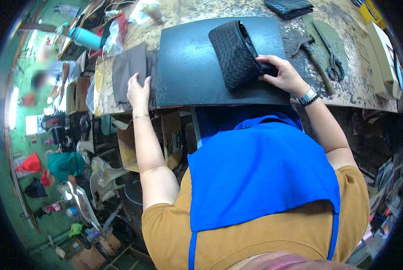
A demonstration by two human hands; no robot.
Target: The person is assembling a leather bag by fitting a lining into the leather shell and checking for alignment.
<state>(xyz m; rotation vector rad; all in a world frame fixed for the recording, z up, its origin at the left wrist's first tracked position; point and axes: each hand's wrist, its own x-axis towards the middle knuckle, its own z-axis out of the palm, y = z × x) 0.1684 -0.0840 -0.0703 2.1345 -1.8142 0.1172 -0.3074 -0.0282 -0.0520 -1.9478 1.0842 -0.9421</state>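
Note:
My right hand (282, 76) grips a black woven pouch (233, 56) by its right side, thumb and fingers closed on its edge. The pouch stands tilted on a dark flat board (188, 58), and a gap shows along its top edge. My left hand (139, 92) rests at the left, fingers and thumb apart, on flat grey-brown sheets (125, 74) that look like fabric or thin leather. These sheets lie beside the board's left edge. Whether the left fingertips pinch a sheet edge is hard to see.
Right of the board lie a hammer (317, 65), scissors (330, 54) and a green woven piece (341, 38). Another black woven item (289, 6) lies at the far edge. A beige box (381, 60) stands far right, a turquoise bottle (84, 38) far left. People work at the left.

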